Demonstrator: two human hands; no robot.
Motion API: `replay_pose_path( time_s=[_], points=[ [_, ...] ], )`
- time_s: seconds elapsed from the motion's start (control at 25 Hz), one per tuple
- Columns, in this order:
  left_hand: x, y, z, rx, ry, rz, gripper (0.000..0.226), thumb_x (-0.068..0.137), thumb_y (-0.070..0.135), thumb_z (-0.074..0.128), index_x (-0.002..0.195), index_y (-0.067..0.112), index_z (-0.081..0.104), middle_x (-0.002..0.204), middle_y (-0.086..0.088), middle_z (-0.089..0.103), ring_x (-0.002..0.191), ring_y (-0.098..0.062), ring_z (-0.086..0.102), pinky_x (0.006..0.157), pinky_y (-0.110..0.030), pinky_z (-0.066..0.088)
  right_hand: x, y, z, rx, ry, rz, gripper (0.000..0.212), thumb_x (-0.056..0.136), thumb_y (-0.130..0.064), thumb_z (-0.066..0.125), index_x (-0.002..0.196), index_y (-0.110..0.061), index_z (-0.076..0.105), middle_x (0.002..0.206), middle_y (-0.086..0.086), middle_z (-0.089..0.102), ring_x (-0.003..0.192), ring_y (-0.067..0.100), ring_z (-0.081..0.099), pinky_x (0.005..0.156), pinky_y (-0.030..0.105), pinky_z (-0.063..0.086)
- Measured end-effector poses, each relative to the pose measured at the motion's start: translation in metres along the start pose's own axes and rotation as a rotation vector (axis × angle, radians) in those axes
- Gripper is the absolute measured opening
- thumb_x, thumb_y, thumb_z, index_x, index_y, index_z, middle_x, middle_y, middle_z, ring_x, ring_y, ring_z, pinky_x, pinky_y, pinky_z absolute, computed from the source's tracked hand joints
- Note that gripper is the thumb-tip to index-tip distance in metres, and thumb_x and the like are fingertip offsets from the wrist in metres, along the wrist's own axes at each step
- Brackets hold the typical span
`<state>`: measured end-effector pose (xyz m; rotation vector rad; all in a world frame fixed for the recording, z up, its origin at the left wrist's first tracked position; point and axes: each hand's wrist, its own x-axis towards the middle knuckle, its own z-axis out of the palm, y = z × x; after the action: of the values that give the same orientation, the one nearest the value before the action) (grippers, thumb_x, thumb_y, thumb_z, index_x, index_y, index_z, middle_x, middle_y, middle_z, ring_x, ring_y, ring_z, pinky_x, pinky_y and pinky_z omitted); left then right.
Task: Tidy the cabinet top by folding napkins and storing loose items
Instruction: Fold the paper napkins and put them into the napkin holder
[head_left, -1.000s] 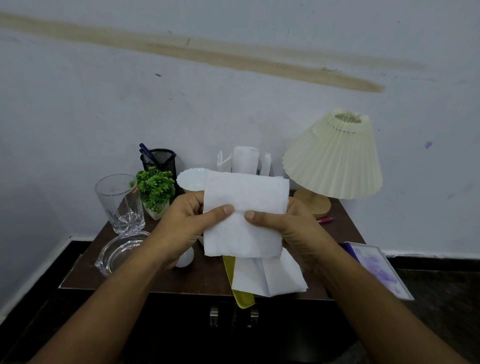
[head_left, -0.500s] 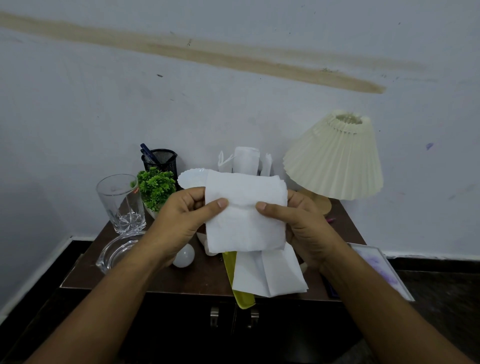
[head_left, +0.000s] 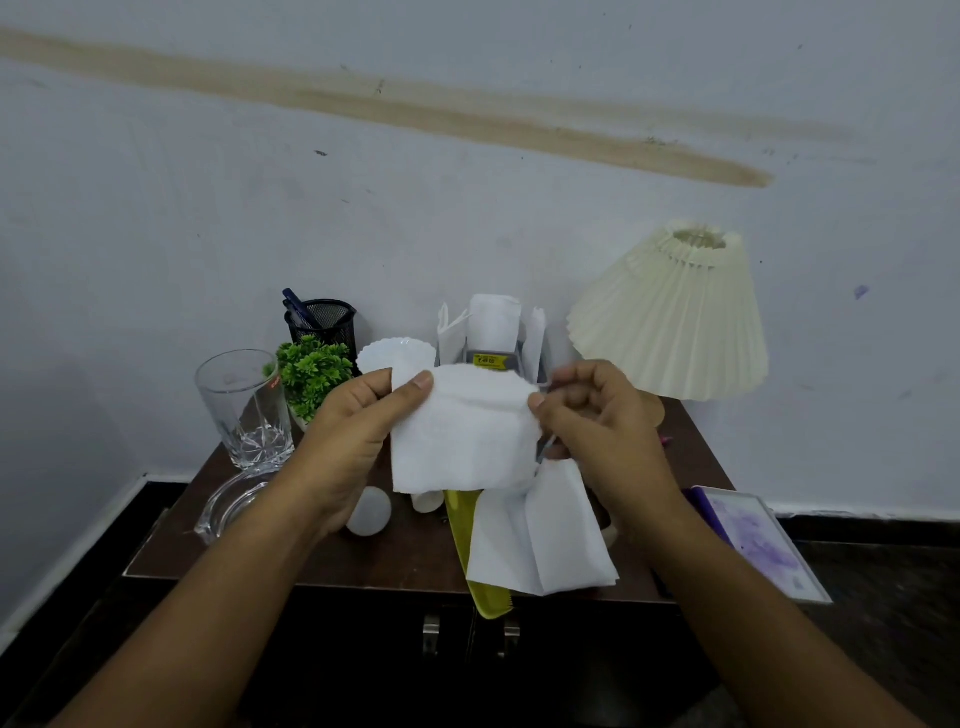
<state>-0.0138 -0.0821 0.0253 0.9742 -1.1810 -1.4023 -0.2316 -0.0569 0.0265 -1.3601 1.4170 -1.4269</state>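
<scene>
The left hand (head_left: 358, 436) and the right hand (head_left: 597, 421) are being held apart, each clamped on one side of a white napkin (head_left: 465, 431). Its left edge is being pinched under the left thumb, with the fingers hidden behind the sheet, and its right edge is being nipped between the right thumb and curled fingers. The napkin is being held in the air, slightly rumpled, above the dark cabinet top (head_left: 410, 556) — not touching it.

Directly below, a loose pile of napkins (head_left: 540, 535) is lying partly over a yellow comb (head_left: 483, 603) at the front edge. A white bulb (head_left: 369, 512) is lying just beside the left wrist. Further left, a glass tumbler (head_left: 244, 410) is standing upright behind a glass ashtray (head_left: 228, 509).

Along the wall are ranged a small green plant (head_left: 314, 369), a black mesh pen holder (head_left: 322, 319), a white scalloped plate (head_left: 395, 353) and a napkin holder (head_left: 493, 332) — with a pleated lamp shade (head_left: 670, 317) to the right.
</scene>
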Motion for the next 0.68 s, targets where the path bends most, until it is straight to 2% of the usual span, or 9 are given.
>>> replay_pose_path(
  time_s=[0.08, 0.16, 0.24, 0.32, 0.4, 0.48, 0.56, 0.68],
  points=[
    [-0.001, 0.002, 0.002, -0.009, -0.034, 0.002, 0.027, 0.09, 0.023, 0.065, 0.113, 0.01, 0.071, 0.11, -0.013, 0.076, 0.107, -0.034, 0.071, 0.095, -0.061, 0.053, -0.002, 0.0, 0.001, -0.219, -0.012, -0.196, 0.049, 0.087, -0.027, 0.078, 0.13, -0.027, 0.054, 0.116, -0.012, 0.064, 0.106, 0.004, 0.064, 0.079, 0.016, 0.056],
    [-0.003, 0.003, 0.004, 0.027, -0.112, 0.054, 0.028, 0.091, 0.011, 0.065, 0.118, 0.008, 0.068, 0.109, -0.015, 0.076, 0.107, -0.035, 0.071, 0.089, -0.052, 0.058, -0.001, -0.002, 0.001, -0.297, -0.158, -0.29, 0.072, 0.081, -0.037, 0.083, 0.142, -0.036, 0.044, 0.134, -0.02, 0.055, 0.122, -0.005, 0.054, 0.092, 0.012, 0.05],
    [-0.006, 0.005, 0.007, 0.109, -0.242, 0.106, 0.026, 0.094, 0.005, 0.061, 0.119, 0.006, 0.067, 0.106, -0.014, 0.076, 0.099, -0.03, 0.073, 0.079, -0.038, 0.061, 0.001, -0.004, -0.001, -0.271, -0.312, -0.268, 0.093, 0.074, -0.039, 0.088, 0.149, -0.041, 0.033, 0.143, -0.021, 0.05, 0.131, -0.004, 0.049, 0.101, 0.016, 0.047],
    [-0.009, 0.007, 0.009, 0.206, -0.369, 0.13, 0.024, 0.095, 0.005, 0.061, 0.117, 0.005, 0.07, 0.105, -0.012, 0.077, 0.097, -0.026, 0.073, 0.077, -0.031, 0.059, 0.001, -0.006, -0.004, -0.2, -0.438, -0.179, 0.1, 0.071, -0.032, 0.091, 0.151, -0.041, 0.032, 0.14, -0.018, 0.055, 0.13, 0.004, 0.054, 0.103, 0.026, 0.05],
    [-0.01, 0.01, 0.009, 0.296, -0.455, 0.156, 0.02, 0.096, 0.005, 0.061, 0.112, 0.006, 0.072, 0.101, -0.007, 0.078, 0.091, -0.02, 0.074, 0.072, -0.025, 0.056, 0.0, -0.008, -0.007, -0.083, -0.538, -0.079, 0.083, 0.075, -0.015, 0.088, 0.144, -0.03, 0.046, 0.129, -0.008, 0.067, 0.12, 0.013, 0.064, 0.097, 0.034, 0.056],
    [-0.011, 0.01, 0.008, 0.339, -0.474, 0.166, 0.017, 0.095, 0.006, 0.062, 0.108, 0.006, 0.074, 0.097, -0.007, 0.078, 0.087, -0.019, 0.074, 0.069, -0.025, 0.056, -0.002, -0.012, -0.008, 0.001, -0.612, -0.013, 0.054, 0.08, -0.004, 0.081, 0.129, -0.019, 0.063, 0.118, 0.001, 0.074, 0.11, 0.021, 0.071, 0.09, 0.036, 0.059],
    [-0.01, 0.01, 0.005, 0.327, -0.395, 0.165, 0.016, 0.093, 0.009, 0.065, 0.107, 0.007, 0.074, 0.095, -0.008, 0.078, 0.085, -0.019, 0.073, 0.069, -0.028, 0.056, -0.003, -0.011, -0.007, 0.055, -0.636, 0.039, 0.034, 0.086, -0.001, 0.074, 0.117, -0.012, 0.072, 0.112, 0.008, 0.077, 0.104, 0.026, 0.074, 0.086, 0.036, 0.06],
    [-0.006, 0.007, 0.003, 0.134, -0.189, 0.081, 0.018, 0.089, 0.02, 0.067, 0.101, 0.009, 0.074, 0.093, -0.005, 0.077, 0.084, -0.019, 0.07, 0.063, -0.027, 0.055, -0.002, -0.011, -0.006, 0.153, -0.526, 0.079, 0.027, 0.089, -0.003, 0.07, 0.115, -0.007, 0.074, 0.11, 0.012, 0.077, 0.102, 0.03, 0.074, 0.086, 0.037, 0.061]
  ],
)
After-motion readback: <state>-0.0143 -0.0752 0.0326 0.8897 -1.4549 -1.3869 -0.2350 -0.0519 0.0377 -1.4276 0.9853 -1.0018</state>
